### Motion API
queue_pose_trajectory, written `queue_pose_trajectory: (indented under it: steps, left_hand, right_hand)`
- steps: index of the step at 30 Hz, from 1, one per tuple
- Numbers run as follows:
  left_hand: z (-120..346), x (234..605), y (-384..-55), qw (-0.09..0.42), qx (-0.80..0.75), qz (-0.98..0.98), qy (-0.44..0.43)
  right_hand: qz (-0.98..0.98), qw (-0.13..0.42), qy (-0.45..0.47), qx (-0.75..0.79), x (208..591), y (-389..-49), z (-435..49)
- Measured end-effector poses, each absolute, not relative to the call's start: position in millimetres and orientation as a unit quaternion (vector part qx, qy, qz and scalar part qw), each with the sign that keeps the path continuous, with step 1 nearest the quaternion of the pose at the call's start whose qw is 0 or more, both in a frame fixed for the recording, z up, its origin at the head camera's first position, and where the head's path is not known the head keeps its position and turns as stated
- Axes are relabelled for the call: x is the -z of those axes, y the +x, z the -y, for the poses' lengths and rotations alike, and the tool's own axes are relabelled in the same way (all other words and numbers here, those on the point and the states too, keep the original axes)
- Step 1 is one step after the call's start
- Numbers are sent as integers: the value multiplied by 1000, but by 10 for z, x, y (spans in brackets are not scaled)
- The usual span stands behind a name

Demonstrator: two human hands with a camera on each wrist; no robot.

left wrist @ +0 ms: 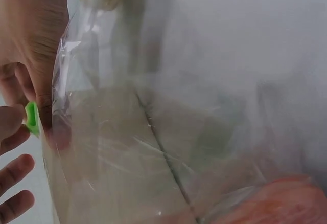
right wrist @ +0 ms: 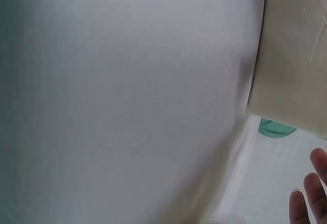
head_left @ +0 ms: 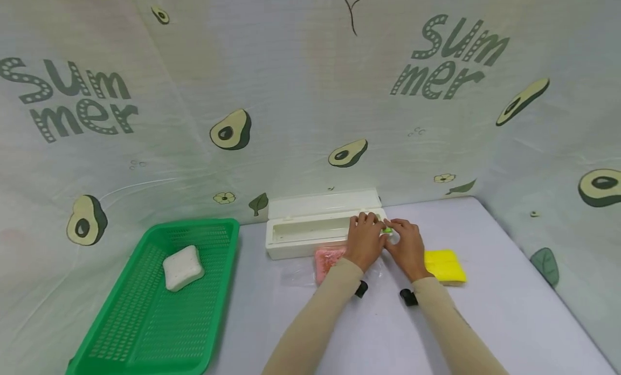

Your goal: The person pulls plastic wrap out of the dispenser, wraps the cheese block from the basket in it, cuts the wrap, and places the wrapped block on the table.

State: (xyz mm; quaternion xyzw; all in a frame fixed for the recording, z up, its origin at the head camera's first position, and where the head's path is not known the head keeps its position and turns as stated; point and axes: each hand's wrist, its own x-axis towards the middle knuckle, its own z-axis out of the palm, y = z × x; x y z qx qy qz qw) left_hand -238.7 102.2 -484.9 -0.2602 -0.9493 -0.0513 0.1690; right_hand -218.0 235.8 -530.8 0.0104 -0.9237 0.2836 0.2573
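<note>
A long white box [head_left: 296, 250] with its lid [head_left: 325, 204] raised looks like a plastic wrap dispenser. At its right end my left hand [head_left: 363, 240] pinches a small green slider [left wrist: 31, 117] between its fingertips. Close against it from the right, my right hand [head_left: 406, 248] holds clear plastic wrap [left wrist: 97, 132] between thumb and fingers at the box edge. The film hangs loosely over the box front. Near my left wrist, a pink block [head_left: 327, 261] lies among clear film in front of the box. In the right wrist view, fingertips [right wrist: 301, 203] show below the box corner.
A yellow sponge [head_left: 443, 266] lies on the white table [head_left: 504, 310], right of my right hand. At the left stands a green basket [head_left: 227, 289], with a white sponge [head_left: 183, 268] in it. Behind the box rises a printed cloth backdrop [head_left: 291, 95].
</note>
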Motion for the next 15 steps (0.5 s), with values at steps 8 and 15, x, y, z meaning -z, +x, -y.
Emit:
queue_pose_trajectory:
  steps: [8, 15]
  left_hand:
    - [-1086, 4837, -2455, 166, 29, 955, -245]
    - [-1135, 4815, -2485, 155, 19, 955, -251]
  right_hand:
    - [923, 270, 26, -274, 5330, -2198, -2371]
    - [926, 261, 22, -273, 5344, -2201, -2373]
